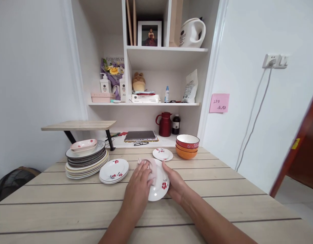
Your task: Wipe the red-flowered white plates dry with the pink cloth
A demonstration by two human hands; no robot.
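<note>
Over my remote feed I am counting two hands [138, 179], one cloth [153, 166], one held plate [160, 178] and one second plate [163, 154] lying alone. Three bowls [187, 147] are standing in one pile. Two stacks of plates [113, 172] are sitting leftward, packed too tightly for my numbering each rim. Farther back I am seeing one red jug [165, 124], one dark bottle [175, 125] and one pair of glasses [138, 144].

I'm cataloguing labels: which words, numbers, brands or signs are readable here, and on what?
"FLOWERS ST": pale backing behind the bouquet, cut off at the shelf divider.
"250": pink sticky note; its other handwriting is unclear.
Too small or blurred to read: white jug, pump bottles, pink box, white packet, white bag, blue-and-white bottle, dark bottle.
</note>
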